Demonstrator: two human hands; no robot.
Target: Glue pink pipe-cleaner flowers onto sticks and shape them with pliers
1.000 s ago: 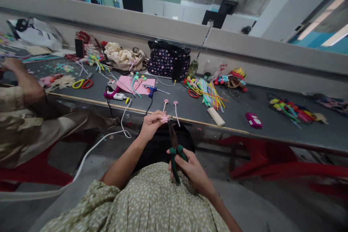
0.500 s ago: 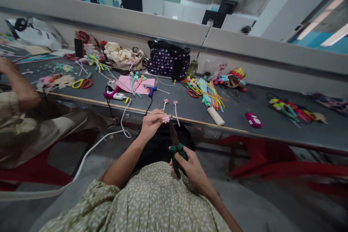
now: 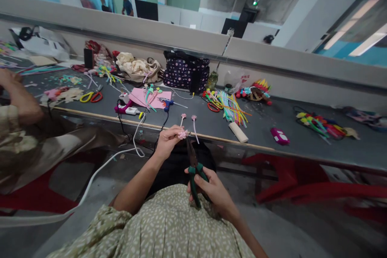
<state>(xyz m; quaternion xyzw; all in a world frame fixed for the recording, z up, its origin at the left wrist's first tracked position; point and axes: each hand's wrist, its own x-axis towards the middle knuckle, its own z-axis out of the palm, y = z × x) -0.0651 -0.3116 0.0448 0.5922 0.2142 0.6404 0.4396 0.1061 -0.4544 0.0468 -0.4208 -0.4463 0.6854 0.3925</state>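
My left hand point(image 3: 167, 141) pinches a small pink pipe-cleaner flower point(image 3: 182, 134) just in front of the table edge. My right hand point(image 3: 208, 187) grips green-handled pliers point(image 3: 193, 167), whose dark jaws point up at the flower's underside. Both hands hover over my lap, below the grey table point(image 3: 266, 129). Two finished pink flowers on stems point(image 3: 193, 123) lie on the table just beyond my left hand.
On the table lie a blue glue gun point(image 3: 166, 102), a pink sheet point(image 3: 145, 96), a bundle of coloured pipe cleaners point(image 3: 231, 107), red scissors point(image 3: 214, 106), yellow and red scissors point(image 3: 90, 96), a polka-dot bag point(image 3: 186, 70) and a cardboard tube point(image 3: 238, 132). Another person's arm point(image 3: 18, 96) works at left. Red chairs point(image 3: 302, 181) stand at right.
The view has tilted up slightly. My hands keep their hold; the pliers' jaws stay at the flower. The neighbour's arm at left has shifted a little.
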